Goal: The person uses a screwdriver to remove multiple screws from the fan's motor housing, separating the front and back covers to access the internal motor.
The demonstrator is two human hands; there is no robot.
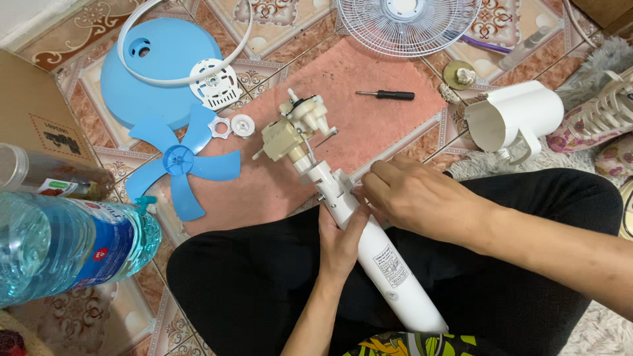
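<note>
A white fan neck tube [389, 264] lies across my lap, with a cream motor and gear unit [295, 128] at its far end over a pink cloth [369, 125]. My left hand [339, 240] grips the tube from below, near the joint. My right hand [415, 198] rests on top of the same joint, fingers curled against the white housing. A small black-handled screwdriver [389, 95] lies on the cloth beyond the motor, apart from both hands.
A blue fan blade [181, 161], blue base [158, 72], white ring and white vented cap [214, 84] lie at left. A wire fan guard [409, 23] sits at the top. A white motor cover [511, 115] lies at right. Two plastic bottles [66, 240] stand near left.
</note>
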